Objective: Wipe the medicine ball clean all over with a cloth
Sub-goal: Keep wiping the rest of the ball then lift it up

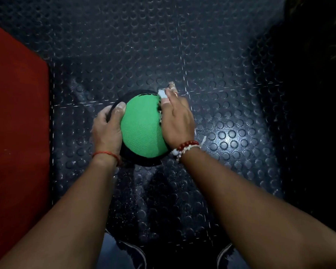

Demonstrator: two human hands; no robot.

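Red mat point(16, 113) along left edge of frame. Left hand point(107, 129), red thread at wrist, grips left side of medicine ball point(142, 127), thumb laid over top, fingers curled round black edge. Ball green and black, at frame centre, on dark studded floor point(231, 74). Right hand point(177, 121), beaded bracelets at wrist, holds pale cloth point(162, 94) against ball's upper right side. Shoe tips at bottom edge.

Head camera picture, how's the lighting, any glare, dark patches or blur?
Head view: light pools centrally on the medicine ball; head view: glare flares off the studded floor right of it; head view: the right edge and far corners fall into black; head view: the ball's grain reads sharp, no marked blur.
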